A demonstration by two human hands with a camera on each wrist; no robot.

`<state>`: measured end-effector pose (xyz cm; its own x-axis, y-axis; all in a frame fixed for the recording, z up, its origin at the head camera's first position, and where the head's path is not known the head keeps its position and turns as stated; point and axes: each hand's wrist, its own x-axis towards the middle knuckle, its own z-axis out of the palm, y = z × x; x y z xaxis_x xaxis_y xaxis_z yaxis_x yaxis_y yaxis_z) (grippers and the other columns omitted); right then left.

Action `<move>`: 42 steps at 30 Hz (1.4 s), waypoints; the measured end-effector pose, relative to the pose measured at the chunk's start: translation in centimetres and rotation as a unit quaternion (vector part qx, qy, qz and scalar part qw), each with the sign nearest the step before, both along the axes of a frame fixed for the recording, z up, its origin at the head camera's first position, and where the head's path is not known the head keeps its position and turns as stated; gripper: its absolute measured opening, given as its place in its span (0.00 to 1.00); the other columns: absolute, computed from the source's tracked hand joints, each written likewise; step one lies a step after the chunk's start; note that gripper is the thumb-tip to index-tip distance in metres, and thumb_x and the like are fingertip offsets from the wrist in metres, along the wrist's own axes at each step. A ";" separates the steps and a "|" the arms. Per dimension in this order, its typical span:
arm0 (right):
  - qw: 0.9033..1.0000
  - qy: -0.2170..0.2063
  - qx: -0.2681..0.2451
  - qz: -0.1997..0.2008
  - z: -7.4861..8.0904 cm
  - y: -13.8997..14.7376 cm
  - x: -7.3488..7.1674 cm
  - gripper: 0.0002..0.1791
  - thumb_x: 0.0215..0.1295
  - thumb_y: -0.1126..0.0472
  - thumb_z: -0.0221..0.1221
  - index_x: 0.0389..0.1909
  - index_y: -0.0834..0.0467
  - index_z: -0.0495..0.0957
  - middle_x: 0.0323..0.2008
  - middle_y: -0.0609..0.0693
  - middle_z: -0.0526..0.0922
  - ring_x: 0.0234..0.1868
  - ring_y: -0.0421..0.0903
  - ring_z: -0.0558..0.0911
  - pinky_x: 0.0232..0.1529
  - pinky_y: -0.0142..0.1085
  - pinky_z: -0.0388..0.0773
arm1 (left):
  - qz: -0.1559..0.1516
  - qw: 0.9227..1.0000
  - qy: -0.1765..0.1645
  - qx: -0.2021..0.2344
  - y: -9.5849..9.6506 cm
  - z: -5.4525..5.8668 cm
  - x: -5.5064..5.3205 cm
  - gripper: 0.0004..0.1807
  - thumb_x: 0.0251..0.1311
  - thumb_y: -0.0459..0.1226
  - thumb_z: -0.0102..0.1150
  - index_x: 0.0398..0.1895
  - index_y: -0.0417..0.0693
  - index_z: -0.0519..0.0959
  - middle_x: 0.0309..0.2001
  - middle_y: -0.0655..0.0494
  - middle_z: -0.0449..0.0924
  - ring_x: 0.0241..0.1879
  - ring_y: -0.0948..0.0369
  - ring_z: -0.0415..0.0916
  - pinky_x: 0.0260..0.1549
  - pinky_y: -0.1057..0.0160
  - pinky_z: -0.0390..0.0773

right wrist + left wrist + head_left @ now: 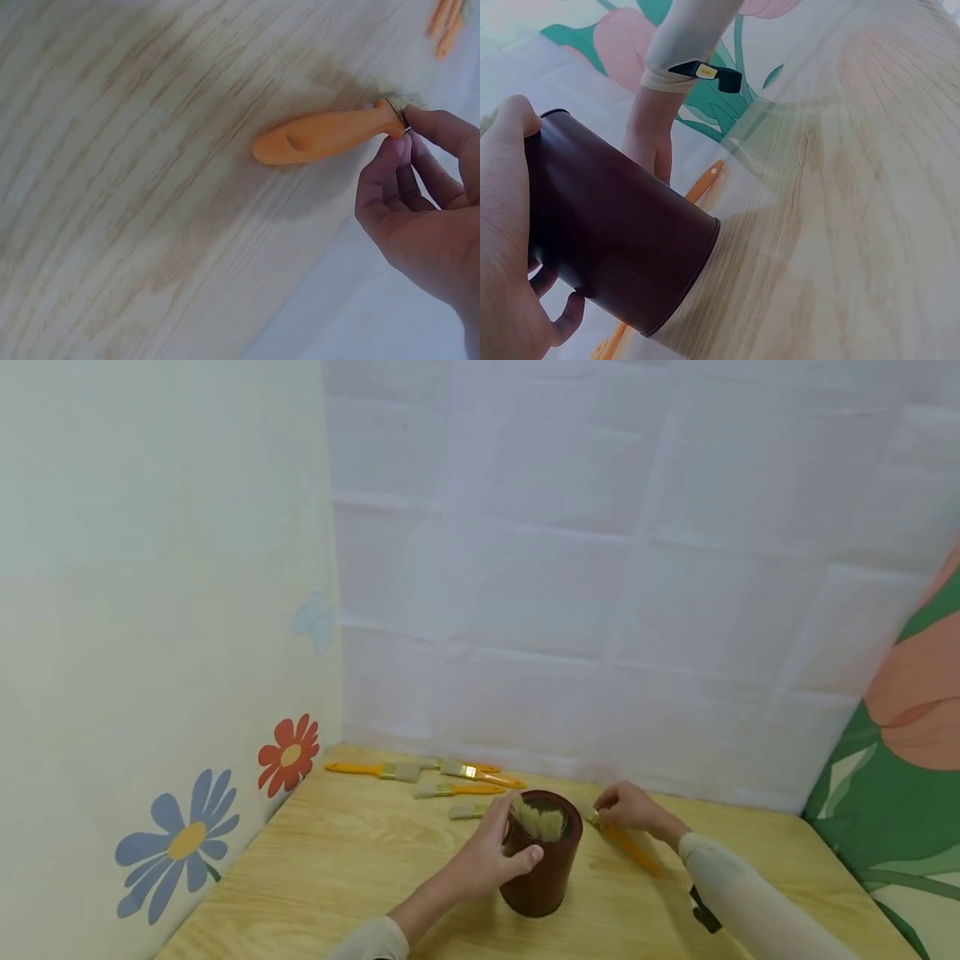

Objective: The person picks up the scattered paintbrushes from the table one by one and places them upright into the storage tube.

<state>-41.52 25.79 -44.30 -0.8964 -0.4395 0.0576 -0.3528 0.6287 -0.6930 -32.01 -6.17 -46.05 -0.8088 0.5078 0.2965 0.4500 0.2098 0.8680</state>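
My left hand [480, 860] grips a dark brown cylindrical cup [542, 885] from its left side, thumb near the front of the rim. Pale bristles [542, 823] show in the cup's mouth; the rest of what they belong to is hidden inside. In the left wrist view the cup [622, 217] appears slanted, its base edge close over the wood. To the right of the cup, my right hand [633, 810] pinches a paintbrush [633, 850] at its metal collar. The right wrist view shows that brush's orange handle [322, 139] pointing away from the fingertips, low over the tabletop.
Several paintbrushes with orange handles [360, 769] lie at the back left of the wooden table [322, 877], some overlapping. One brush [465, 812] is partly hidden behind the left hand. A creased white sheet [525, 610] hangs behind the table, with flower-printed panels [187, 842] at the sides.
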 end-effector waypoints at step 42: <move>0.965 0.069 -0.250 -0.031 13.9 -2.6 8.9 0.15 0.73 0.60 0.63 0.49 0.69 0.76 0.43 0.62 0.82 0.44 0.55 0.82 0.52 0.45 0.80 | 0.002 1.000 -0.008 0.004 -0.1 -0.1 -0.5 0.43 0.68 0.60 0.58 0.80 0.68 0.49 0.74 0.54 0.50 0.74 0.49 0.51 0.63 0.37 0.63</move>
<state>-32.59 23.18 -30.45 -0.8884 -0.2719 0.3699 -0.4364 0.2499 -0.8644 -32.49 -6.28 -46.16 -0.8159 0.5015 0.2877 0.4349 0.2044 0.8770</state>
